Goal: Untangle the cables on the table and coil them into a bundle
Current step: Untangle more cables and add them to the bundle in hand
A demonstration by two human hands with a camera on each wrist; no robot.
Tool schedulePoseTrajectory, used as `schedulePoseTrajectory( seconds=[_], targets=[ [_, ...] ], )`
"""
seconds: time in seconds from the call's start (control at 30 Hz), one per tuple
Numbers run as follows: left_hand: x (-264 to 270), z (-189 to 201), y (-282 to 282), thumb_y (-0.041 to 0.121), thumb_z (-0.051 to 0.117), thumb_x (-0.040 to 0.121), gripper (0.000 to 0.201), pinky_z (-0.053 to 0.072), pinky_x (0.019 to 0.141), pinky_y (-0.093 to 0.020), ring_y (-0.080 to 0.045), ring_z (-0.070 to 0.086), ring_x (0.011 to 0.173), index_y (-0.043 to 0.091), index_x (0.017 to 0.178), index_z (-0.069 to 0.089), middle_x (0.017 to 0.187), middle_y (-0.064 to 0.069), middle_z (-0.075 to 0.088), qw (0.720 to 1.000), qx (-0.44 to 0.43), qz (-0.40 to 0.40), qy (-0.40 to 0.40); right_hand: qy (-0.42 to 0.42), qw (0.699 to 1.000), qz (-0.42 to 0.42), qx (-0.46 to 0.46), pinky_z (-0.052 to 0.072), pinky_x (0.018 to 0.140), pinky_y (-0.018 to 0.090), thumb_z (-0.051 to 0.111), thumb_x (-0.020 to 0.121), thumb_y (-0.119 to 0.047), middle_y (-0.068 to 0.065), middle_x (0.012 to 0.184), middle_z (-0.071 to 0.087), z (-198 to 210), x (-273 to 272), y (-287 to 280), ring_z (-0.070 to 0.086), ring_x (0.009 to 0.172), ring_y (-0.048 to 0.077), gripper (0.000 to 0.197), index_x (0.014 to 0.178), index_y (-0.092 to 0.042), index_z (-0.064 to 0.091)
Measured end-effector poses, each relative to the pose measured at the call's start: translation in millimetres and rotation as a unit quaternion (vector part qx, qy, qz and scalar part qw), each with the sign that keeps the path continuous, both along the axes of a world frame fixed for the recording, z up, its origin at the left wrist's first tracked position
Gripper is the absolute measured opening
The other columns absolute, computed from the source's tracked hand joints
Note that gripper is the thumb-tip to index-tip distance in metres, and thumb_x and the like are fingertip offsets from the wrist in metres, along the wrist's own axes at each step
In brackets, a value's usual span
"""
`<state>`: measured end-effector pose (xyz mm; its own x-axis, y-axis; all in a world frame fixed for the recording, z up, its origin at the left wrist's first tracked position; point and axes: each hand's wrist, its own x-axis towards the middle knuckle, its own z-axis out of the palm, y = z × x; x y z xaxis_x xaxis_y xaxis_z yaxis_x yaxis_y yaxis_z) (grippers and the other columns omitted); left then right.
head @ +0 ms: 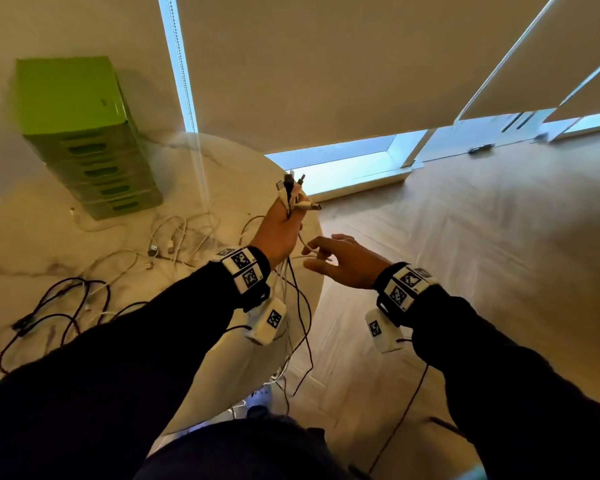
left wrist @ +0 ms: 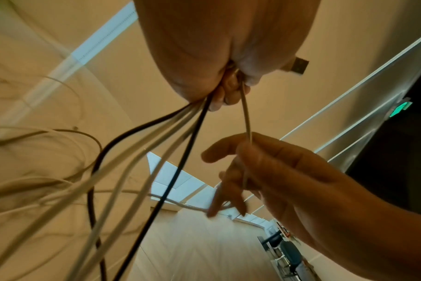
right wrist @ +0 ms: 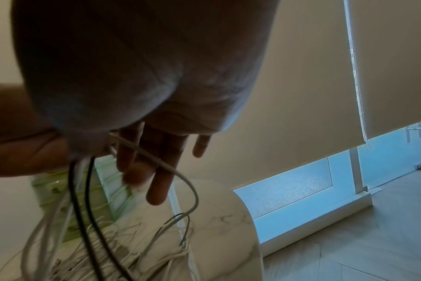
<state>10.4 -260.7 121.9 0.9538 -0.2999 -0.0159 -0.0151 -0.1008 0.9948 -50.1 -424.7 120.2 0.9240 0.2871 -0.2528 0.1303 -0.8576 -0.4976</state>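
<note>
My left hand [head: 280, 230] is raised over the round marble table's [head: 219, 157] right edge and grips several cable ends, their plugs [head: 293, 188] sticking up from the fist. White and black cables [left wrist: 171, 133] hang down from that left hand [left wrist: 225, 91]. One white cable [left wrist: 246, 117] runs from the fist to my right hand [head: 340, 261], just to the right. That cable [right wrist: 187, 182] lies across the straight fingers of the right hand [right wrist: 151, 161] and droops in a loop. Loose white cables [head: 174, 237] and a dark cable tangle [head: 66, 306] lie on the table.
A tall green drawer box [head: 84, 133] stands at the table's back left. Roller blinds and low windows are behind the table, and wooden floor [head: 465, 237] lies to the right. Cables hang off the table edge [head: 302, 341] toward the floor.
</note>
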Motion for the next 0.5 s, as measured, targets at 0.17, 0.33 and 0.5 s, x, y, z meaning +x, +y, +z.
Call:
schedulePoseTrajectory(
  seconds=[0.17,0.33,0.5],
  targets=[
    [4.0,5.0,-14.4,0.025,0.041,0.108,0.041,0.031,0.049,-0.014,-0.004,0.03,0.05,0.007,0.146,0.043,0.064,0.007,0.034,0.998,-0.023,-0.032,0.04,-0.121,0.99,-0.078,-0.013,0.042,0.066,0.029,0.036,0.106,-0.04,-0.002,0.088,0.064,9.6,-12.4,-16.7,0.059,0.076,0.019,0.026,0.101,-0.021,0.053],
    [7.1,-3.9,-3.9,0.027,0.041,0.108,0.025,0.033,0.051,-0.018,-0.007,0.034,0.054,0.007,0.114,0.055,0.074,0.006,0.043,0.995,-0.045,-0.024,0.084,-0.171,0.963,-0.095,-0.186,0.04,0.065,0.033,0.034,0.106,-0.042,-0.001,0.079,0.06,-3.7,-14.2,-57.0,0.061,0.071,0.026,0.034,0.1,-0.017,0.056],
    [5.6,-9.3,7.8,0.028,0.036,0.11,0.032,0.03,0.048,-0.017,-0.003,0.032,0.046,0.009,0.095,0.056,0.06,0.012,0.043,0.989,-0.076,-0.031,0.124,0.131,0.927,-0.085,-0.342,0.048,0.094,0.038,0.036,0.105,-0.041,0.006,0.132,0.061,-49.8,-23.8,-71.4,0.059,0.116,0.027,0.036,0.131,-0.025,0.055]
  ],
)
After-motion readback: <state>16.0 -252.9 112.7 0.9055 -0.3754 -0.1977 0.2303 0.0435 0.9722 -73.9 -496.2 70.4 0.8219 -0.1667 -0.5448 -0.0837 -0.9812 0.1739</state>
